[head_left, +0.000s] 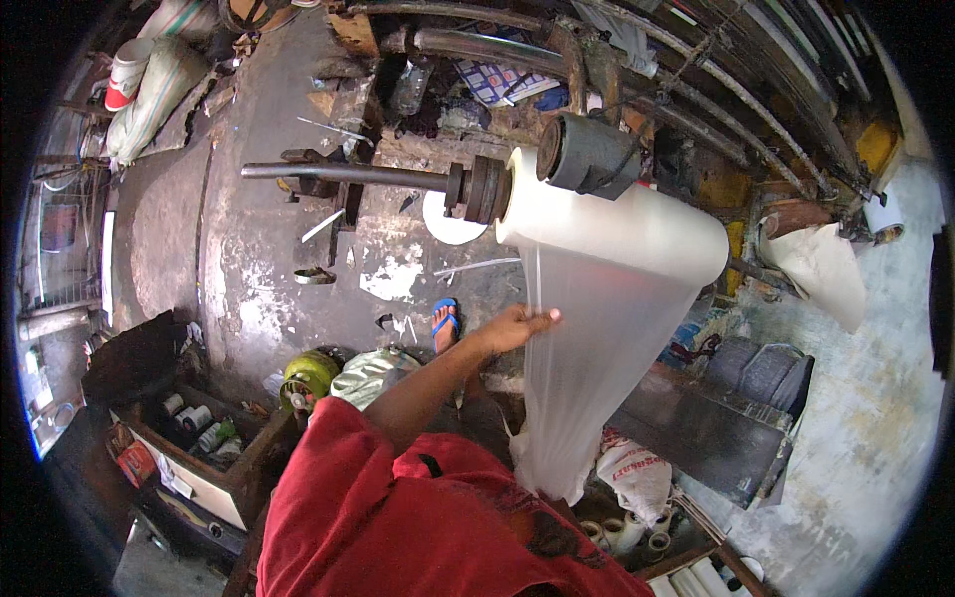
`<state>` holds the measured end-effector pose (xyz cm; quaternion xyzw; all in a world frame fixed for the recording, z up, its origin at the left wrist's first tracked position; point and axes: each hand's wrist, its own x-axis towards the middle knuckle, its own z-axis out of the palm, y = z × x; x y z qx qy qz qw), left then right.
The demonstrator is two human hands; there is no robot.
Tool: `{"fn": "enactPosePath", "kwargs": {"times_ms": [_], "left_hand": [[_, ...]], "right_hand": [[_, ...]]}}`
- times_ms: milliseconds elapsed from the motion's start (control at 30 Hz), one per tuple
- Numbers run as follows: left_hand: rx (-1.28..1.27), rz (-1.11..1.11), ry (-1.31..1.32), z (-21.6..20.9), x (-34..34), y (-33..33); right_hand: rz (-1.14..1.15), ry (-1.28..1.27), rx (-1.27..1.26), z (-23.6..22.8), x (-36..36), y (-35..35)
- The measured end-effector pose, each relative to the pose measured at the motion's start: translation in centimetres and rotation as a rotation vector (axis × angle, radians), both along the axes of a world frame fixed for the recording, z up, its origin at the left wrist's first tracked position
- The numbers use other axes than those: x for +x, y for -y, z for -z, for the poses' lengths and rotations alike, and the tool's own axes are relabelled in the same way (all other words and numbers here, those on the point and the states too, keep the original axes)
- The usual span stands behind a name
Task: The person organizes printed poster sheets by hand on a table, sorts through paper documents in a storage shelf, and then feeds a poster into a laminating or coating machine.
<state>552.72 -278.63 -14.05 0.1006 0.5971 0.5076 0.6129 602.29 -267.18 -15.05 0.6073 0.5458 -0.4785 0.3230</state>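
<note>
Red shirt [348,488]: foreground. Film [607,348]: length drawn off, apparently much remaining on roll [647,234]. Left hand [517,327]: at film edge; grip cannot be determined. Right hand: not visible.

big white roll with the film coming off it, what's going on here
The person's left hand is at the left edge of translucent film, which runs from the white roll and narrows toward their red shirt. A metal bar sticks out of the roll's left end. The right hand isn't visible.
</note>
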Motion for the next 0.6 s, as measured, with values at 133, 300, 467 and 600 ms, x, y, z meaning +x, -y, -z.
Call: {"fn": "enactPosePath", "kwargs": {"times_ms": [133, 300, 467, 600], "left_hand": [[0.001, -0.1, -0.098, 10.5, 9.4, 1.2], [0.173, -0.199, 0.191, 8.5, 17.0, 2.9], [0.16, -0.071, -0.124, 6.9, 19.2, 5.7], [0.171, -0.395, -0.095, 6.0, 15.0, 6.8]], "right_hand": [[0.101, -0.103, -0.109, -1.4, -2.4, -3.2], [0.624, -0.535, -0.367, -0.8, -20.9, -6.3], [-0.078, -0.405, 0.244, 0.2, -30.1, -4.4], [-0.034, -0.334, 0.168, 2.5, -25.2, -5.9]]}}
